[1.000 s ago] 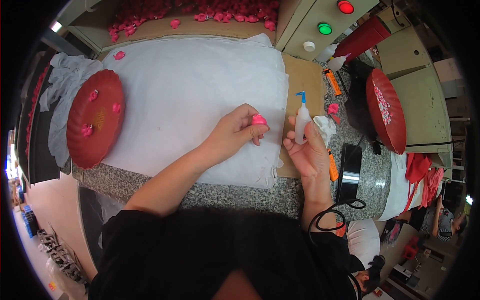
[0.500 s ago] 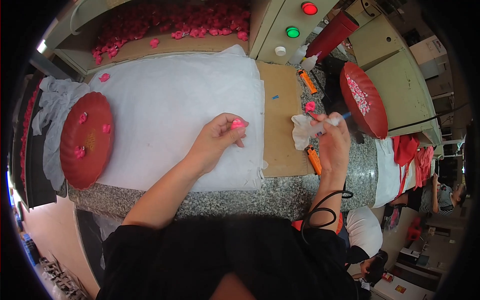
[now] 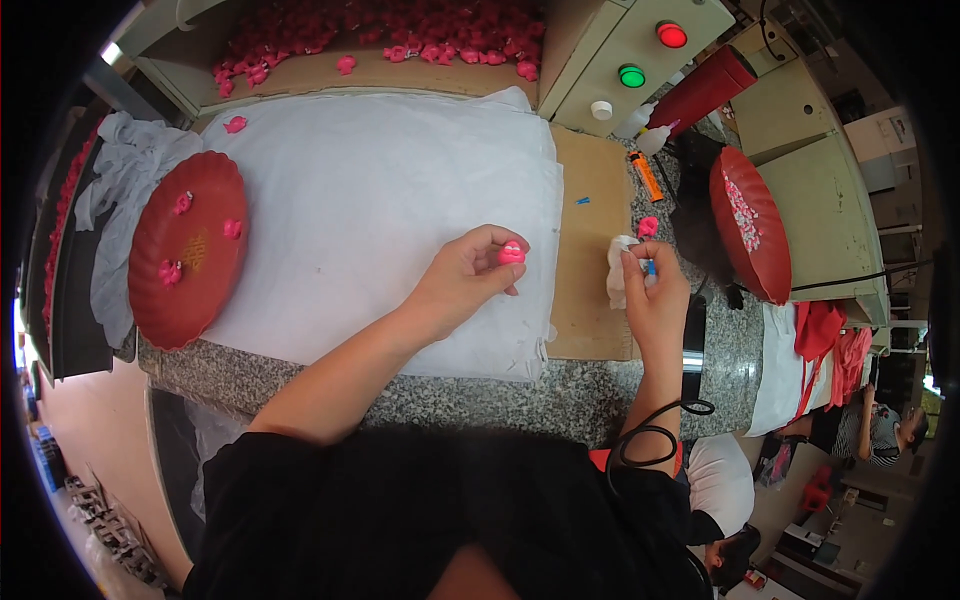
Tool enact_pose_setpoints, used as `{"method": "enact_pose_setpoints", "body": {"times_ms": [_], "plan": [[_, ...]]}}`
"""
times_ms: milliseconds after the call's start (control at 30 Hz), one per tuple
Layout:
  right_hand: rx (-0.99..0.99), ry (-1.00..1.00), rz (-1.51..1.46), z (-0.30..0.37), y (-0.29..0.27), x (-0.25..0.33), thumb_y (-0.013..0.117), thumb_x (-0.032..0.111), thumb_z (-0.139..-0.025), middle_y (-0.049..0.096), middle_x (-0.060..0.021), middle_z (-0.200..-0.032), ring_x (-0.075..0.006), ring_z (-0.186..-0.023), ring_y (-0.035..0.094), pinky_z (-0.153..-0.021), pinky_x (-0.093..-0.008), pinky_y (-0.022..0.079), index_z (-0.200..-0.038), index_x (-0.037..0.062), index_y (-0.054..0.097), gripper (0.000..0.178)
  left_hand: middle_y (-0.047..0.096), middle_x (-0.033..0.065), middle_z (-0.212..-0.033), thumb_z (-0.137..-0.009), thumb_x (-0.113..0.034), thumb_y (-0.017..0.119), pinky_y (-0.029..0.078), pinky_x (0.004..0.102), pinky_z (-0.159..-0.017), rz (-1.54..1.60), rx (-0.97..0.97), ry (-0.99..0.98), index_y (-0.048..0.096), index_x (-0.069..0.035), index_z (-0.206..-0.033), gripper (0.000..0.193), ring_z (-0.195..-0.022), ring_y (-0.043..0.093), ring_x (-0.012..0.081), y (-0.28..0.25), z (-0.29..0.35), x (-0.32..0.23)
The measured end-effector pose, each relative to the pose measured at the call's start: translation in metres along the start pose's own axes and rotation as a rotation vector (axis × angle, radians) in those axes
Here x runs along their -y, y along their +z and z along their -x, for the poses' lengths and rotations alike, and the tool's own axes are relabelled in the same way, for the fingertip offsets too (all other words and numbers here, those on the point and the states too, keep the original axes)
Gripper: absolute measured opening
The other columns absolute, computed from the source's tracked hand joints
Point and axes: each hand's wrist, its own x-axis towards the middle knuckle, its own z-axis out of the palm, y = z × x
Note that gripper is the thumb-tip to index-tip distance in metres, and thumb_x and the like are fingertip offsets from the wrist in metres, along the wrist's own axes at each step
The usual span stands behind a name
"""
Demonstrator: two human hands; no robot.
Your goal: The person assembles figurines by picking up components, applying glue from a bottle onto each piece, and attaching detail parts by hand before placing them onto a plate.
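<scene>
Head view, left hand: The left hand [image 3: 455,288] was over the white sheet [image 3: 380,200]. Its thumb and fingers pinched a small pink figure [image 3: 511,255], and white marks showed on its front.
Pink figure: It was up in the left fingers, near the sheet's right edge, well apart from the other hand.
Right hand: The right hand [image 3: 658,300] was at the crumpled white cloth [image 3: 616,280], by the right side of the brown cardboard [image 3: 580,285]. Its thumb and fingers seemed closed on the cloth. A blue tip [image 3: 651,269] showed between them, but I could not tell what it was joined to.
Good holding: A soft, steady pinch on the pink figure's sides looked best, so no finger rubbed the white marks. A light squeeze looked right for the cloth, with the blue tip aimed away from the sheet.
Cardboard: A tiny blue piece [image 3: 583,201] lay on it.
Plates: The left red plate [image 3: 150,295] had three pink figures [image 3: 171,272]. The right red plate [image 3: 772,255] had pink and white bits [image 3: 742,210].
</scene>
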Motion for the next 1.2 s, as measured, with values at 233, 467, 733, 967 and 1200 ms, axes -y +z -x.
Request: {"method": "enact_pose_setpoints", "body": {"times_ms": [233, 467, 733, 967, 1200], "plan": [[0.502, 0.381, -0.942, 0.015, 0.023, 0.033, 0.055, 0.005, -0.077, 0.057, -0.0022, -0.072, -0.0049, -0.058, 0.049, -0.051, -0.0155, 0.038, -0.087, -0.0003, 0.056, 0.012, 0.056, 0.0047, -0.092, -0.079, 0.000, 0.054, 0.045, 0.0218, -0.070, -0.087, -0.050, 0.042, 0.048, -0.001, -0.098, 0.020, -0.082, 0.053, 0.0094, 0.003, 0.001, 0.007], [0.432, 0.523, -1.094, 0.021, 0.050, 0.035, 0.060, 0.005, -0.074, 0.055, -0.0012, -0.069, -0.0057, -0.056, 0.048, -0.051, -0.0167, 0.039, -0.085, 0.0019, 0.056, 0.012, 0.056, 0.0040, -0.090, -0.078, 0.001, 0.055, 0.045, 0.0215, -0.072, -0.050, -0.074, 0.009, 0.049, -0.001, -0.099, 0.021, -0.083, 0.053, 0.0096, 0.004, 0.003, 0.006], [0.361, 0.595, -1.124, 0.020, 0.051, 0.035, 0.059, 0.004, -0.075, 0.055, -0.0019, -0.069, -0.0065, -0.059, 0.052, -0.051, -0.0179, 0.040, -0.084, 0.0030, 0.055, 0.010, 0.054, 0.0036, -0.091, -0.080, 0.002, 0.052, 0.044, 0.0212, -0.073, -0.076, -0.044, -0.012, 0.050, -0.001, -0.099, 0.020, -0.084, 0.053, 0.0087, 0.004, 0.003, 0.003], [0.352, 0.641, -1.224, 0.022, 0.051, 0.034, 0.058, 0.005, -0.075, 0.054, -0.0014, -0.069, -0.0066, -0.054, 0.048, -0.049, -0.0185, 0.039, -0.085, 0.0037, 0.055, 0.011, 0.055, 0.0037, -0.090, -0.080, 0.001, 0.051, 0.044, 0.0207, -0.072, -0.096, -0.071, -0.001, 0.050, -0.001, -0.101, 0.021, -0.083, 0.053, 0.0083, 0.006, 0.003, 0.001], [0.423, 0.580, -1.193, 0.026, 0.053, 0.039, 0.063, 0.008, -0.074, 0.054, -0.0012, -0.067, -0.0066, -0.052, 0.047, -0.049, -0.0171, 0.038, -0.083, 0.0027, 0.056, 0.013, 0.057, 0.0069, -0.088, -0.079, 0.000, 0.053, 0.045, 0.0210, -0.069, -0.020, -0.078, -0.006, 0.049, 0.000, -0.098, 0.019, -0.080, 0.055, 0.0097, 0.006, 0.004, 0.003]]}}
